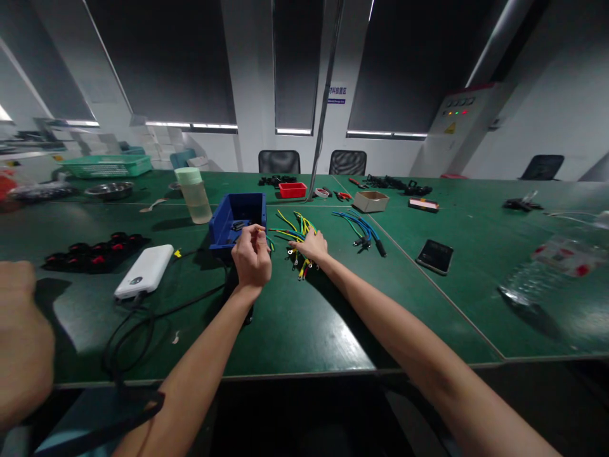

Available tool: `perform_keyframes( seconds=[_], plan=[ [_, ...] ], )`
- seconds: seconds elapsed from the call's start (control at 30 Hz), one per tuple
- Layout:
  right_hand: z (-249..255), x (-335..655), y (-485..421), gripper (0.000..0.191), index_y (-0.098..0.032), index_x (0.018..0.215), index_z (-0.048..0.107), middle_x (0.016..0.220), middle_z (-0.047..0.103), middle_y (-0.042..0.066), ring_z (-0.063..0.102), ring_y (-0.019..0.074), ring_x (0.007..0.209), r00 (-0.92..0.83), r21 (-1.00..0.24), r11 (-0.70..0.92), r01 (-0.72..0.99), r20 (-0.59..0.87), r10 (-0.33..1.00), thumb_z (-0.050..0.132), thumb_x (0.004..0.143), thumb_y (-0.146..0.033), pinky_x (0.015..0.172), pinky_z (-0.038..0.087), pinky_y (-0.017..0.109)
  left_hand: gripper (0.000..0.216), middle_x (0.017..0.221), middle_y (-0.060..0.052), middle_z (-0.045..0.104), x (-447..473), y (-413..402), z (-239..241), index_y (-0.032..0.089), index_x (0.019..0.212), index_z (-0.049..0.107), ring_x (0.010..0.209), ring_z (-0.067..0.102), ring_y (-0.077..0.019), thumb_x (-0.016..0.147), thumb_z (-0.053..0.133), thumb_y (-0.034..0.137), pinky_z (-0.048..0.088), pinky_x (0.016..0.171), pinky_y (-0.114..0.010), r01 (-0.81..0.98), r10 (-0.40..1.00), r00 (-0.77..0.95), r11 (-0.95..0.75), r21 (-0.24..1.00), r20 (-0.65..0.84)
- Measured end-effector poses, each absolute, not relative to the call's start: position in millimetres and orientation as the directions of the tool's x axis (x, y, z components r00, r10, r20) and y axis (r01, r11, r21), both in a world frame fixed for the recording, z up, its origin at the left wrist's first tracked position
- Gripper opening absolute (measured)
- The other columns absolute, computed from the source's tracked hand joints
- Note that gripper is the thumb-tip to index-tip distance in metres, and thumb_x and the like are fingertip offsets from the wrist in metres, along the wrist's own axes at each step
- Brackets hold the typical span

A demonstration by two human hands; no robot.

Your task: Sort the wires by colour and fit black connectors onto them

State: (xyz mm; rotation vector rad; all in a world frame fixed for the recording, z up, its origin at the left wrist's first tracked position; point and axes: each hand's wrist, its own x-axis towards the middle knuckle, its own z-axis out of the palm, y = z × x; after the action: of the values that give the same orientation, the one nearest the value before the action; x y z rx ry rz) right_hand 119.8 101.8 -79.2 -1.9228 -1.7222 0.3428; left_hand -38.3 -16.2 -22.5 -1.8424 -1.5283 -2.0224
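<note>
My left hand is raised in front of the blue bin, thumb and fingers pinched together. Something small is at the fingertips, too small to name. A few dark small parts lie inside the bin. To the right, my right hand reaches down into a loose pile of yellow-green wires with ring terminals on their near ends. Its fingers are closed on some of them, the fingertips partly hidden. Farther right lies a bunch of blue and green wires with black ends.
Left stand a bottle, a white power bank with a looping black cable, and black-and-red parts. Behind are a red tray and a cardboard box. A phone and plastic bottle lie right. Blurred skin shows at far left.
</note>
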Motion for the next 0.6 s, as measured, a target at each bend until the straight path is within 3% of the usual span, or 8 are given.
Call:
perform_keyframes(
  seconds=[0.13,0.33,0.4,0.5,0.6],
  plan=[
    [-77.7,106.7,105.1,0.074,-0.01,0.129,0.043,0.126,0.049,0.023,0.044,0.035,0.121,0.182,-0.528,-0.083,0.845,0.138,0.973,0.065,0.068,-0.046,0.097,0.037,0.045,0.02,0.058,0.002,0.055,-38.9,-15.5,-23.7,0.018,0.094,0.056,0.054,0.057,-0.0136,0.092,0.043,0.033,0.042,0.06,-0.024,0.582,0.572,-0.3,-0.524,0.621,0.763],
    [-79.4,108.6,112.0,0.059,-0.013,0.125,0.048,0.123,0.053,0.018,0.053,0.027,0.112,0.177,-0.613,-0.03,0.789,0.18,0.968,0.061,0.068,-0.02,0.092,0.042,0.034,0.022,0.06,0.002,0.055,-39.3,-15.7,-23.4,0.017,0.094,0.057,0.054,0.055,-0.0132,0.091,0.044,0.035,0.041,0.059,-0.024,0.572,0.579,-0.303,-0.524,0.631,0.757],
    [-78.8,114.1,112.6,0.049,-0.013,0.116,0.056,0.117,0.058,0.015,0.055,0.0251,0.108,0.181,-0.653,-0.005,0.758,0.203,0.962,0.063,0.069,-0.023,0.089,0.043,0.031,0.022,0.058,0.002,0.054,-39.5,-16.1,-22.9,0.017,0.094,0.057,0.053,0.055,-0.0132,0.091,0.043,0.035,0.041,0.059,-0.024,0.565,0.583,-0.304,-0.526,0.635,0.753],
    [-74.5,128.5,108.7,0.03,-0.016,0.089,0.066,0.091,0.068,0.009,0.062,0.0222,0.089,0.205,-0.762,0.048,0.646,0.233,0.951,0.062,0.073,-0.041,0.078,0.045,0.029,0.021,0.056,0.003,0.053,-39.9,-16.6,-22.4,0.017,0.095,0.057,0.053,0.056,-0.0134,0.091,0.043,0.034,0.041,0.059,-0.024,0.562,0.586,-0.302,-0.528,0.637,0.752],
    [-67.9,149.6,97.7,0.037,-0.018,0.072,0.064,0.068,0.066,0.004,0.061,0.0166,0.064,0.169,-0.85,0.233,0.473,0.347,0.922,0.06,0.072,-0.055,0.061,0.044,0.026,0.021,0.057,0.002,0.054,-40.0,-17.3,-21.9,0.017,0.095,0.056,0.053,0.056,-0.0134,0.091,0.043,0.033,0.041,0.058,-0.024,0.567,0.587,-0.297,-0.526,0.634,0.753]
  ],
)
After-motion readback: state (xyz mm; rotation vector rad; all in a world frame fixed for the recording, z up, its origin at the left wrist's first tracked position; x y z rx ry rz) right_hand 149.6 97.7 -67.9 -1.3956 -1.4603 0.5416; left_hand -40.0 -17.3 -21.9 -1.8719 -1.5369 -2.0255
